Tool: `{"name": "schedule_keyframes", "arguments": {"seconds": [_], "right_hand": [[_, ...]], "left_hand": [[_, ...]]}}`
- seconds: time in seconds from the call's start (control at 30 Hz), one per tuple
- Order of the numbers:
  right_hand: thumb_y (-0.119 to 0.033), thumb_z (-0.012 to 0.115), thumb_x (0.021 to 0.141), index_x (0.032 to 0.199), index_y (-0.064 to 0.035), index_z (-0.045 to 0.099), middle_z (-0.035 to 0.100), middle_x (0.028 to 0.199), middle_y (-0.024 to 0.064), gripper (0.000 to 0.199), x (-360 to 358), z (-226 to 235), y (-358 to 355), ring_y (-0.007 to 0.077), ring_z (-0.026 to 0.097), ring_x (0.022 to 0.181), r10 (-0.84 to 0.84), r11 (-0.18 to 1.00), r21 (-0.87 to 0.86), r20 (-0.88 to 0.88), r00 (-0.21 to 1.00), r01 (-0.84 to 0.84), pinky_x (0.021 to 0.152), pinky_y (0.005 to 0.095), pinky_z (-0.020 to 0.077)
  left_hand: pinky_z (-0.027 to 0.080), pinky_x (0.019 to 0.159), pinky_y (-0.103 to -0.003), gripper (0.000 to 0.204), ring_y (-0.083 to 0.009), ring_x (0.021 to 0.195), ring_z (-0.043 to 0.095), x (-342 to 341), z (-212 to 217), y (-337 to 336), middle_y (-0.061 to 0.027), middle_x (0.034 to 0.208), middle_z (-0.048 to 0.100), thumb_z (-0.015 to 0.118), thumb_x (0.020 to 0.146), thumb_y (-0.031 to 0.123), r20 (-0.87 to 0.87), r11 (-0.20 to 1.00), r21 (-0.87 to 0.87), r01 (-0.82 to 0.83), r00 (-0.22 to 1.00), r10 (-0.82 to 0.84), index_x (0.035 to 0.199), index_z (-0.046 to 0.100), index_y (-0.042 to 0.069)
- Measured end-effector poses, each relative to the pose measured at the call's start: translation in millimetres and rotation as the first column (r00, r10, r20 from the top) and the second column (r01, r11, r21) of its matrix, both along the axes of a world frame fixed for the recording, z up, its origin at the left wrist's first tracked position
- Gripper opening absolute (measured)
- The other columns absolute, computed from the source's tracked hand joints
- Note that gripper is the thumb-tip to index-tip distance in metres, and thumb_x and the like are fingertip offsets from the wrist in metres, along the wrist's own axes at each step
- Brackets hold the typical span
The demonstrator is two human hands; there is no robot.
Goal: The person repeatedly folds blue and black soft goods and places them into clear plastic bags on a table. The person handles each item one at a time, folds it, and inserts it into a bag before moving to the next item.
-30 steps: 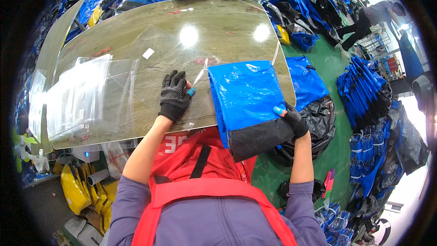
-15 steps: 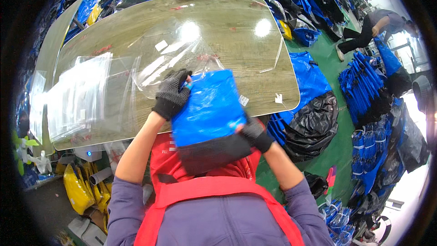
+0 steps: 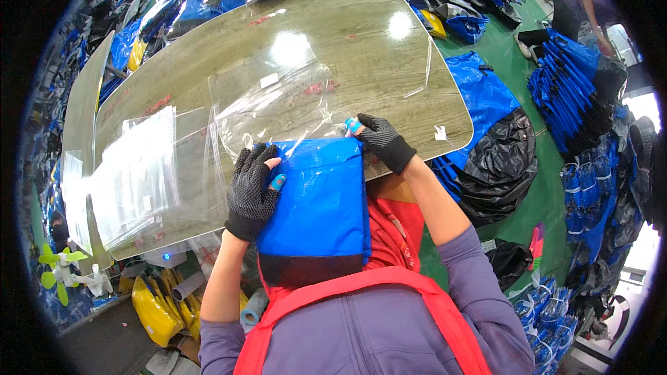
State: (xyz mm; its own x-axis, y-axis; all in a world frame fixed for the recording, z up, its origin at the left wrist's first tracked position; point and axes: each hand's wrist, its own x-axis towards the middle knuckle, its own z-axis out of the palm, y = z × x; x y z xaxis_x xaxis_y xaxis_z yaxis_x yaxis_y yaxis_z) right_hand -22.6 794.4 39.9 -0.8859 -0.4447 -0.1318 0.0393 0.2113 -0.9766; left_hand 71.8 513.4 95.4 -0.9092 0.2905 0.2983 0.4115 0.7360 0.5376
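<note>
A folded blue bag (image 3: 316, 201) with a black bottom strip hangs over the near table edge, against my red apron. On its left side, my left hand (image 3: 253, 198), in a black dotted glove with bare fingertips, grips the edge, its thumb wrapped in blue tape. My right hand (image 3: 382, 140), gloved the same way, is closed at the bag's top right corner; its taped thumb points left, and its other fingers are partly hidden. Just beyond the bag's top edge, a clear plastic sleeve (image 3: 240, 101) lies flat on the table with a white label (image 3: 269, 80) on it.
A stack of clear sleeves (image 3: 139, 167) covers the left of the wood-patterned table (image 3: 368, 48). Blue and black bags (image 3: 500, 180) lie on the green floor at right, beside tied bundles (image 3: 587, 191). Another person (image 3: 590, 10) bends at far right. Yellow bags (image 3: 156, 312) sit below left.
The blue bag has swung upright and nearer to me. My right hand has moved from its lower right side to its top right corner; my left hand has slid down its left edge.
</note>
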Motion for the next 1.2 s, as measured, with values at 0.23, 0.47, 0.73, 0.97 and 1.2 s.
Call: {"name": "schedule_keyframes", "arguments": {"seconds": [0.23, 0.47, 0.73, 0.97, 1.2], "right_hand": [[-0.051, 0.063, 0.087, 0.080, -0.0043, 0.067, 0.060, 0.063, 0.0023, 0.048, 28.7, -3.5, -0.4, 0.0131, 0.054, 0.060, -0.120, 0.950, 0.291, 0.017, 0.993, 0.110, 0.058, 0.0311, 0.0441], [-0.044, 0.050, 0.094, 0.078, -0.0019, 0.057, 0.058, 0.067, 0.0217, 0.046, 97.1, -16.7, -19.2, 0.0401, 0.058, 0.060, -0.204, 0.859, 0.277, -0.587, 0.784, 0.431, 0.055, 0.0469, 0.0442], [-0.041, 0.058, 0.091, 0.095, -0.0036, 0.064, 0.062, 0.070, 0.0120, 0.038, 105.8, 24.6, 30.4, 0.0251, 0.064, 0.065, -0.336, 0.923, 0.142, -0.156, 0.929, 0.357, 0.058, 0.0358, 0.0478], [-0.045, 0.074, 0.077, 0.130, 0.0018, 0.042, 0.055, 0.123, 0.0186, 0.078, 102.0, 35.6, -24.5, 0.0278, 0.052, 0.115, -0.068, 0.979, -0.173, 0.216, 0.974, 0.107, 0.097, 0.0390, 0.0405], [-0.051, 0.065, 0.085, 0.116, 0.0014, 0.061, 0.068, 0.103, 0.0139, 0.060, 174.5, 6.6, 19.7, 0.0216, 0.064, 0.095, -0.113, 0.961, -0.123, 0.640, 0.760, 0.246, 0.084, 0.0365, 0.0502]], "left_hand": [[0.026, 0.111, -0.047, 0.038, -0.0399, 0.132, 0.038, 7.8, -30.0, 3.7, -0.0233, 0.136, 0.047, 0.060, 0.090, 0.020, -0.098, 0.943, 0.132, -0.307, 0.942, 0.320, 0.122, 0.053, 0.003], [0.044, 0.093, -0.031, 0.057, -0.0197, 0.109, 0.052, 3.6, -43.0, -20.1, -0.0114, 0.123, 0.053, 0.066, 0.088, 0.022, 0.668, 0.428, 0.564, -0.706, 0.695, 0.266, 0.135, 0.041, 0.002], [0.052, 0.080, -0.031, 0.055, -0.0174, 0.096, 0.059, -1.7, -27.3, -18.3, -0.0103, 0.113, 0.060, 0.070, 0.084, 0.028, 0.780, 0.385, 0.611, -0.692, 0.609, -0.145, 0.130, 0.049, 0.007], [0.051, 0.087, -0.036, 0.069, -0.0232, 0.104, 0.059, 38.1, -7.5, -4.3, -0.0142, 0.123, 0.056, 0.072, 0.083, 0.029, 0.821, 0.513, 0.508, -0.693, 0.569, -0.045, 0.139, 0.039, 0.006], [0.046, 0.094, -0.039, 0.078, -0.0280, 0.110, 0.056, 93.9, -38.9, 5.2, -0.0198, 0.124, 0.057, 0.073, 0.080, 0.043, 0.810, 0.579, 0.544, -0.608, 0.561, -0.171, 0.137, 0.041, 0.001]]}}
